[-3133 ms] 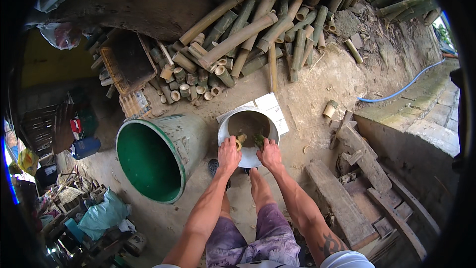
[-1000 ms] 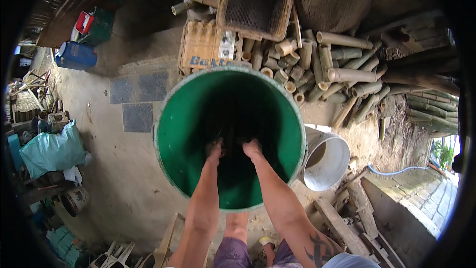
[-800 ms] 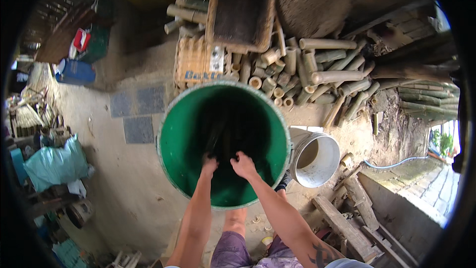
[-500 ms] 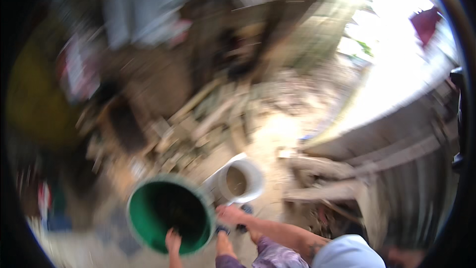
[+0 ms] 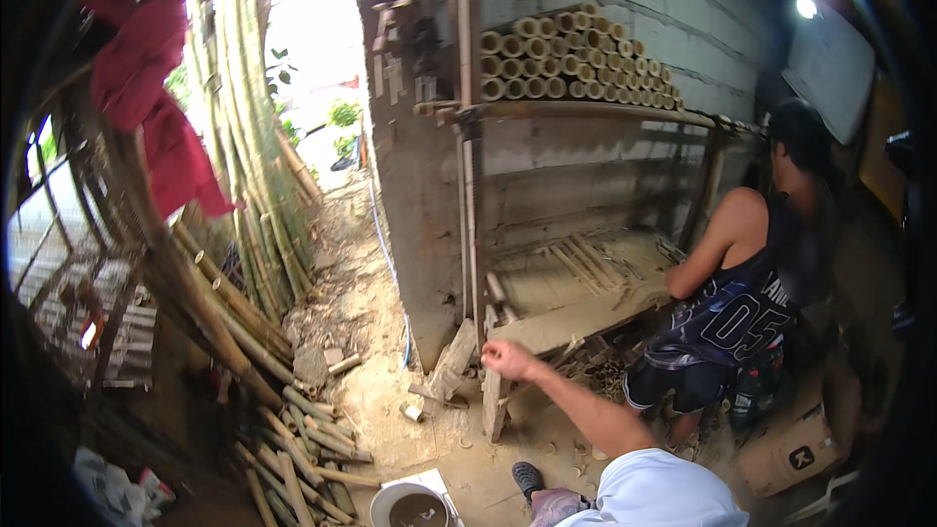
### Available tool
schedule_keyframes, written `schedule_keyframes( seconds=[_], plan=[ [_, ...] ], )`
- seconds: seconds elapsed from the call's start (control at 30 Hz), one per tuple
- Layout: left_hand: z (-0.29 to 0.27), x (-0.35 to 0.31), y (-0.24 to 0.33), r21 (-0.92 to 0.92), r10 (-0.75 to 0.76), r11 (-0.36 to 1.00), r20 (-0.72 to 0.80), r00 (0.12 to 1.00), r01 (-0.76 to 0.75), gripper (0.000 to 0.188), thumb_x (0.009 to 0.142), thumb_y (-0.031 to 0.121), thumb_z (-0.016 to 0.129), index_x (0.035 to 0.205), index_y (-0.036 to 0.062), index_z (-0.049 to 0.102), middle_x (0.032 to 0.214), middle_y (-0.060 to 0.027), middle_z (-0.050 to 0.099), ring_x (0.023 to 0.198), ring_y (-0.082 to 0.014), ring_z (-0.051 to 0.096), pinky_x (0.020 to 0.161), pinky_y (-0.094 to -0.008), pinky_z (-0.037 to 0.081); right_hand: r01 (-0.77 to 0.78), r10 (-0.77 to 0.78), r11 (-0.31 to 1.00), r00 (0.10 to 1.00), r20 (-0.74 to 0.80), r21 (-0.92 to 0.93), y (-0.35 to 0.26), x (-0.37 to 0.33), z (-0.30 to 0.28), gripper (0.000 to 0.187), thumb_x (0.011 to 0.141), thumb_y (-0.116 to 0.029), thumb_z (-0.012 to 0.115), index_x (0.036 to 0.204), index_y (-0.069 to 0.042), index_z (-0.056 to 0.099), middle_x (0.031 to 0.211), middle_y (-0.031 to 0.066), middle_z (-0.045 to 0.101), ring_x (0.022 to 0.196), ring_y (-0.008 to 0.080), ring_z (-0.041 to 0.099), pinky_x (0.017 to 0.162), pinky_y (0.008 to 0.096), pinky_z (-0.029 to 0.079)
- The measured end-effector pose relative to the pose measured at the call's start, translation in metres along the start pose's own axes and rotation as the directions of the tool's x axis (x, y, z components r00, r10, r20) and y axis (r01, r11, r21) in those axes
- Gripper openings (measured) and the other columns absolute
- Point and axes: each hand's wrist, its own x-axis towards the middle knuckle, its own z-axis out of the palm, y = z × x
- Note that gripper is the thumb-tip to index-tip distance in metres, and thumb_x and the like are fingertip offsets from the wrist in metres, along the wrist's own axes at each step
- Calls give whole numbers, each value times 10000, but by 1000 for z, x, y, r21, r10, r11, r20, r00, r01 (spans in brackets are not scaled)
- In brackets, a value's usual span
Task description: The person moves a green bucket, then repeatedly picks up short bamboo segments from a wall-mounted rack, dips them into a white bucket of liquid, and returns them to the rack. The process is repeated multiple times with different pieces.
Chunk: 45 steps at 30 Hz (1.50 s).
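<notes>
My right hand (image 5: 508,359) reaches out in front of the near end of a wooden bench (image 5: 571,325). Its fingers are curled together; what they hold, if anything, is too small to make out. Whether the hand touches the bench end cannot be told. My left hand is out of view. At the lower edge, a white bucket (image 5: 379,509) holds brownish liquid, beside my sandalled foot (image 5: 528,478).
A co-worker (image 5: 727,273) in a dark sleeveless top is at the bench on the right. Short cut bamboo tubes (image 5: 556,63) are stacked on a shelf. Bamboo poles (image 5: 273,244) lean and lie on the left. A cardboard box (image 5: 795,454) is at lower right.
My view has swung to the right. The green tub and my left hand have left the picture. My right arm is now raised away from beside the tub, toward the bench.
</notes>
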Motion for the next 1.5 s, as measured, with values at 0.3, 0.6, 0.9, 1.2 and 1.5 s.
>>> schedule_keyframes(
  seconds=[0.3,0.6,0.9,1.2,1.5],
  plan=[
    [124,7,438,60,568,789,310,762,-612,122,995,63,529,1091,21,591,936,-152,662,760,-207,616,664,-317,496,236,-257,966,860,-441,-104,-53,118,-336,327,960,-263,700,1156,-3,673,987,113,724,872,170,678,763,328,546],
    [296,-236,827,246,905,-202,417,-85,-948,341,933,62,655,1261,-22,613,1186,-191,653,990,-318,690,894,-417,559,278,-329,935,460,-825,-218,-104,252,-567,411,951,-301,654,1238,-8,639,1167,226,688,1053,388,673,911,447,535],
    [397,-348,996,402,754,-654,417,-508,-640,325,924,116,627,1228,1,632,1202,-173,612,1104,-328,635,949,-444,551,-67,-203,957,539,-818,-282,-125,305,-632,589,966,-334,624,1485,-110,456,1510,274,424,1327,405,521,1050,494,484],
    [464,-370,1081,587,797,-597,361,-484,-546,538,878,85,598,1408,68,511,1516,-239,362,1387,-415,417,1064,-516,467,-121,-239,930,519,-821,-348,-129,325,-645,660,964,-397,631,1539,-183,388,1553,318,353,1275,465,554,1015,521,508],
    [527,-374,1125,666,858,-514,398,-326,-541,713,945,184,605,1595,230,316,1677,-190,105,1514,-465,206,1134,-621,389,-96,-334,902,465,-820,-422,-123,331,-648,698,922,-374,706,1514,-148,413,1568,374,283,1177,461,630,911,481,571]
  ],
)
